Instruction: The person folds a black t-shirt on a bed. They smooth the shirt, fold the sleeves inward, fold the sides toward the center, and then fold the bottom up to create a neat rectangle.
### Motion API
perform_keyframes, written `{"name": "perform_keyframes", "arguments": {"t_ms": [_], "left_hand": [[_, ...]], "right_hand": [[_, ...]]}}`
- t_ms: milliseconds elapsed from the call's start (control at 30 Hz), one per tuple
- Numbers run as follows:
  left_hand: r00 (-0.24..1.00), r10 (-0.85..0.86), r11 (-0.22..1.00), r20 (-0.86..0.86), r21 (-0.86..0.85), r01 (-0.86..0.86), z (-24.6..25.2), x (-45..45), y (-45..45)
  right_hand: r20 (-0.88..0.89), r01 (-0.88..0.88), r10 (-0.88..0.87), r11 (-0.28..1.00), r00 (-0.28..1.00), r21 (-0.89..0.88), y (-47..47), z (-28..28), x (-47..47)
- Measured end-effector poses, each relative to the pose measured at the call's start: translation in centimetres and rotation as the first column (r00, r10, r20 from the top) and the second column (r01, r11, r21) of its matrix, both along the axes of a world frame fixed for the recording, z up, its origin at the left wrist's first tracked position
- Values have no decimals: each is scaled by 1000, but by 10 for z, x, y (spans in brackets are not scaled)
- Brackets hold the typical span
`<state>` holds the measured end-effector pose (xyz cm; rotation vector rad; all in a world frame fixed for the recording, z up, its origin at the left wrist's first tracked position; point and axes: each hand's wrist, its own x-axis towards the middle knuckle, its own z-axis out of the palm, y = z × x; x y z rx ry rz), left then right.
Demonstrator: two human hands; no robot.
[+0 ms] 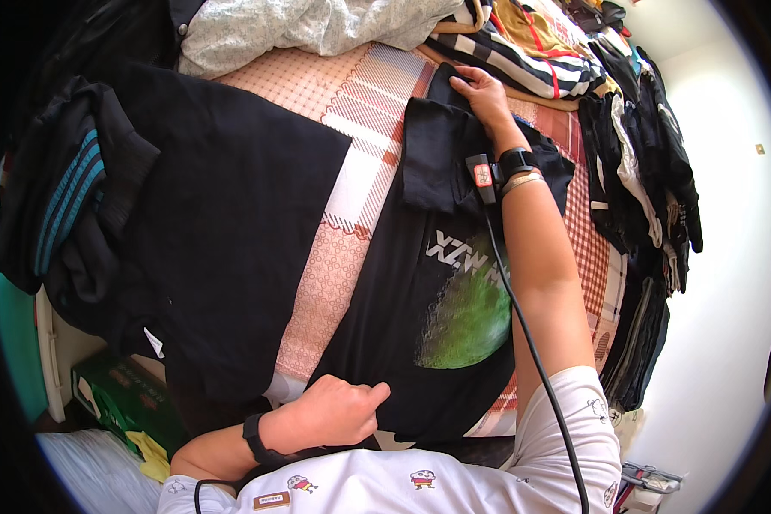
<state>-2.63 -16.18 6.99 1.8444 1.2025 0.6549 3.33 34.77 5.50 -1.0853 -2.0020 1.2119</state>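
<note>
A black T-shirt lies lengthwise before me, with a green planet-like print and silver lettering on its front. One sleeve is folded inward over the shirt near its upper end. At the far end, my right hand pinches the black cloth between thumb and fingers. My left hand is closed at the near hem, its fingertips on the cloth; the grip itself is partly hidden. My right forearm covers part of the print. A wristband with a cabled device sits on my right wrist.
Black garments, one with teal stripes, lie to the left on the patchwork-print bedsheet. A pale printed cloth and a checked textile lie at the back. Stacked dark clothes line the right edge. A black cable runs along my right arm.
</note>
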Motion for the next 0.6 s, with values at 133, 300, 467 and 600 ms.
{"name": "perform_keyframes", "arguments": {"t_ms": [133, 300, 467, 600], "left_hand": [[999, 24, 999, -34, 49, -22, -5, 2, -1], [1000, 1, 1000, -30, 23, -1, -10, -1, 1], [1000, -9, 1000, 22, 6, 9, -9, -1, 2], [999, -44, 999, 4, 15, 44, -6, -2, 2]], "right_hand": [[-96, 16, -23, 998, 995, -69, 1, -3, 5], [-55, 21, -34, 976, 998, -218, -6, 11, 7], [-16, -56, 54, 993, 998, -101, 1, 20, 5], [150, -107, 78, 976, 986, 192, 12, 6, 8]]}}
